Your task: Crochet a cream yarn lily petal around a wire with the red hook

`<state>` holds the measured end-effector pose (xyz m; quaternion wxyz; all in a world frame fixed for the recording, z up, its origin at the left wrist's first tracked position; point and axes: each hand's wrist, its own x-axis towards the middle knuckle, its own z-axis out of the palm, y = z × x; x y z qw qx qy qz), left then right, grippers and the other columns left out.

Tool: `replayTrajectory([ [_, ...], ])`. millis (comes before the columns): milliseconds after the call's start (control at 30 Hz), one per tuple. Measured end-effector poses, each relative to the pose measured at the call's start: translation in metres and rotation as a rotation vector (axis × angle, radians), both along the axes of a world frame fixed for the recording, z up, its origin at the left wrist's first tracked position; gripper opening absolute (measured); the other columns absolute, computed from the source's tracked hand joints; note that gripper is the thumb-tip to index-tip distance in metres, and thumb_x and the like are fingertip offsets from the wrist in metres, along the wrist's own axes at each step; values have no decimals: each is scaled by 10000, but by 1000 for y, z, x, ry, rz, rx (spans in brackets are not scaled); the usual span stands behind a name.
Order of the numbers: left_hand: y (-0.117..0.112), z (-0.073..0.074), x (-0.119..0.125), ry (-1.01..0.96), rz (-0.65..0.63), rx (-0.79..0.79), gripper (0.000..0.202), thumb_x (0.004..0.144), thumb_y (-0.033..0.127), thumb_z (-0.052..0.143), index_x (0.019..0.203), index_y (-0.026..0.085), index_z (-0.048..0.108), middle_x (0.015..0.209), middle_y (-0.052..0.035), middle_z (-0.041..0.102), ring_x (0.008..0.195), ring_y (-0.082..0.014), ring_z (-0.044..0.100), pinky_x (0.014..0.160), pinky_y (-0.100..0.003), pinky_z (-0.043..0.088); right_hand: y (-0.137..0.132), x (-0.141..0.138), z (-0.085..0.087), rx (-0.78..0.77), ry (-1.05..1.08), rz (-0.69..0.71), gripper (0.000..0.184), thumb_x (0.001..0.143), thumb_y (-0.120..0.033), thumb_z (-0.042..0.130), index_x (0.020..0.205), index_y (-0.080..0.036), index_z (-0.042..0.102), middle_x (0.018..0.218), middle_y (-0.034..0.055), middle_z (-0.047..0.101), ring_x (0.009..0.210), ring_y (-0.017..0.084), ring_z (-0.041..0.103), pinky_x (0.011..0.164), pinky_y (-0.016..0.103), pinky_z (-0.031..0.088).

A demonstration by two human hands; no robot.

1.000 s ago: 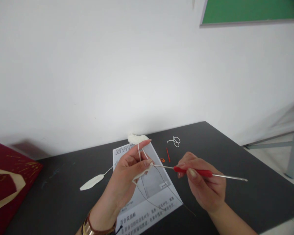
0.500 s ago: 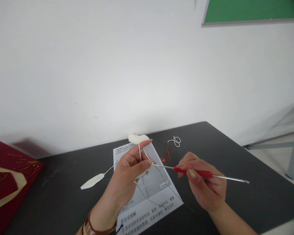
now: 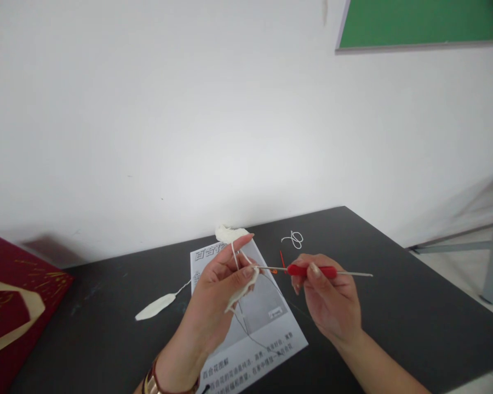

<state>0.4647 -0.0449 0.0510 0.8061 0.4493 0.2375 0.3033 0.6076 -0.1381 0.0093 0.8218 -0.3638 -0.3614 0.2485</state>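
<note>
Pinched between the thumb and fingers of my left hand (image 3: 219, 284) is a small piece of white crochet work (image 3: 244, 289). White yarn (image 3: 235, 254) loops over its raised index finger, and a thin wire-like strand (image 3: 246, 331) trails below the piece. My right hand (image 3: 331, 298) grips a crochet hook (image 3: 312, 271) by its red handle; the metal tip meets the edge of the work by my left thumb. A finished-looking white leaf-shaped piece (image 3: 156, 306) lies on the black table to the left, with a yarn tail.
Under my hands is a printed sheet (image 3: 267, 334) on the black table (image 3: 107, 306). A white yarn bundle (image 3: 230, 233) sits at its top edge. Beyond my right hand lie a red needle (image 3: 282, 257), an orange stitch marker (image 3: 274, 271) and a yarn scrap (image 3: 296, 239). A red bag (image 3: 24, 262) stands left.
My right hand and the hook have moved left and up, and the hook now lies closer to level. More of the white crochet work shows below my left thumb.
</note>
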Motion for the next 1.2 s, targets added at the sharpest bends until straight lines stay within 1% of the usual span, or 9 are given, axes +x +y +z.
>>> replayTrajectory([
  [100,0,3,-1,2,4,14,467,738,148,702,1187,247,617,816,-12,612,639,-80,514,596,-197,385,1,-1,1,-37,96,23,110,814,-273,649,809,-200,731,675,37,668,546,133,544,462,245,420],
  [167,0,4,-1,4,7,14,486,720,144,716,1185,248,619,838,-20,626,666,-90,528,613,-201,396,1,-1,1,-55,145,40,105,804,-282,659,807,-201,726,688,36,670,546,130,548,461,241,429],
  [300,-1,4,-1,20,6,24,518,698,146,739,1185,271,617,860,-13,621,699,-93,534,632,-199,402,1,0,1,-77,220,87,105,794,-289,669,800,-196,719,692,27,665,539,117,548,459,223,440],
  [500,-2,4,-3,14,24,41,505,698,148,746,1173,264,622,791,7,589,642,-75,507,581,-174,386,3,1,2,-130,349,213,114,779,-297,688,772,-184,701,612,4,632,521,97,538,474,194,446],
  [700,-1,4,-4,-29,-33,-5,523,696,122,742,1185,252,611,765,8,584,627,-75,514,563,-172,382,6,4,-1,-171,509,321,128,754,-290,713,774,-165,696,621,-3,632,520,78,522,492,180,451],
  [767,-1,4,-4,-49,-48,-15,519,699,108,736,1183,247,613,761,7,587,628,-73,516,570,-171,386,7,4,-2,-174,551,356,125,748,-281,718,780,-162,697,616,-2,629,514,76,509,477,176,437],
  [933,0,3,-4,-63,-85,-36,508,706,89,728,1178,242,621,748,8,599,610,-62,518,564,-160,390,9,3,-4,-192,599,426,112,743,-279,713,744,-169,695,550,-14,554,470,86,432,417,185,374],
  [1033,0,1,-4,-77,-110,-52,508,709,79,723,1181,239,620,752,7,606,604,-61,525,563,-160,396,10,3,-4,-208,599,463,115,742,-287,706,731,-173,691,551,-16,527,459,88,388,400,194,335],
  [1200,0,-1,-6,-101,-143,-75,497,728,65,706,1189,228,616,756,3,614,608,-60,533,570,-157,400,11,3,-6,-199,571,488,125,757,-303,685,727,-182,674,561,-19,508,462,91,352,404,205,306],
])
